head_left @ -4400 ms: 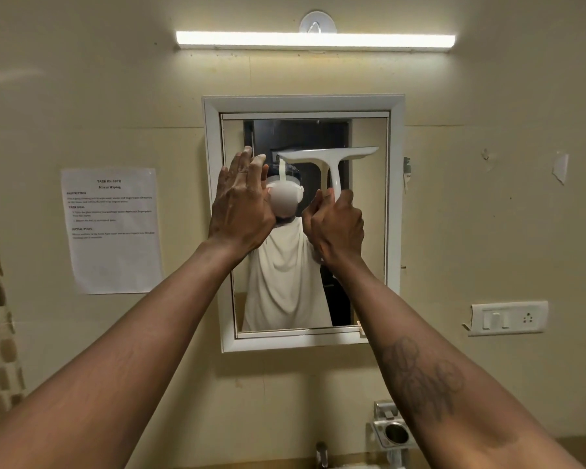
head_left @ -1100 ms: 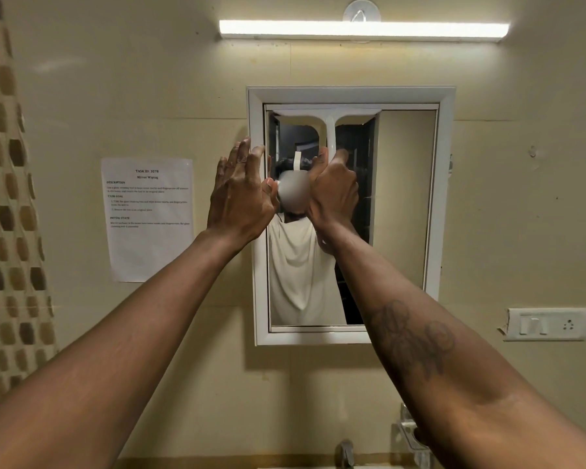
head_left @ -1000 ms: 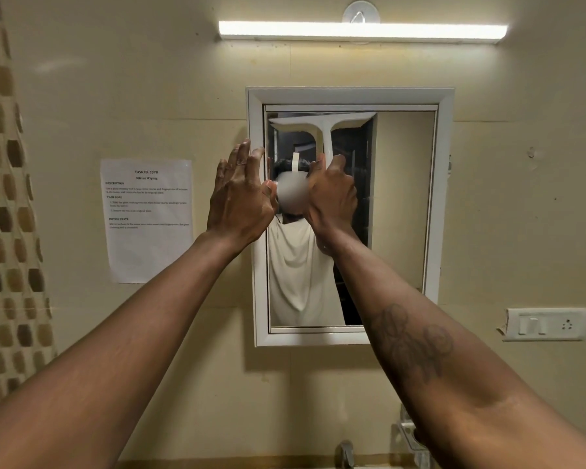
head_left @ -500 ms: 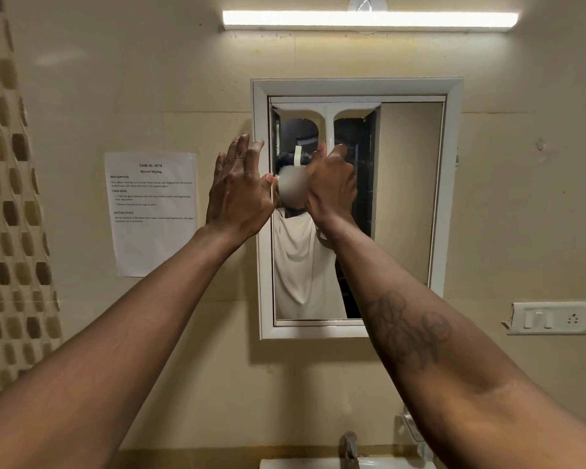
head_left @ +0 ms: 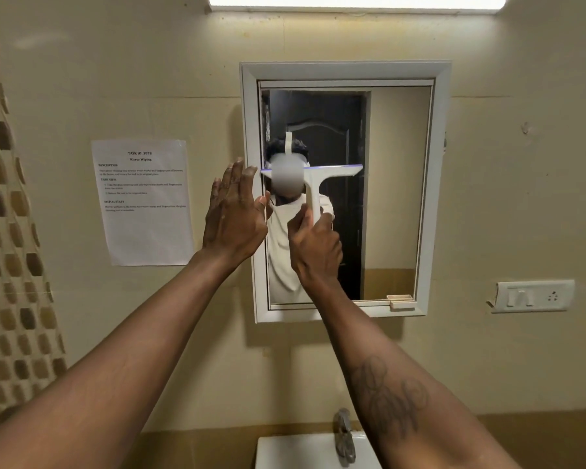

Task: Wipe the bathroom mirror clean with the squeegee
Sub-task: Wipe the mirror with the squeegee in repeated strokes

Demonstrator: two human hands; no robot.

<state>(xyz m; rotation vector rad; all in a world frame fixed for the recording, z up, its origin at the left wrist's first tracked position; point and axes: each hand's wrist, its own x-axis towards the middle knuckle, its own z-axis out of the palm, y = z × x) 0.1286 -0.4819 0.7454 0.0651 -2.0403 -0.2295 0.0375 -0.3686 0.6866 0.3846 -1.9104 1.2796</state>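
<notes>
A white-framed mirror (head_left: 400, 184) hangs on the beige wall in the head view. My right hand (head_left: 315, 252) grips the handle of a white squeegee (head_left: 313, 184), whose blade lies level against the left half of the glass at about mid-height. With straight fingers, my left hand (head_left: 234, 214) presses flat on the mirror's left frame (head_left: 249, 113). A person in a light shirt is reflected behind the squeegee.
A paper task sheet (head_left: 144, 201) is taped to the wall left of the mirror. A switch plate (head_left: 531, 296) sits to the right. Below are a white sink (head_left: 305, 451) and a metal tap (head_left: 345, 438). A tube light (head_left: 356, 1) glows above.
The squeegee has come down from the top edge of the glass to about mid-height, my right hand moving down with it. My left hand stays on the frame.
</notes>
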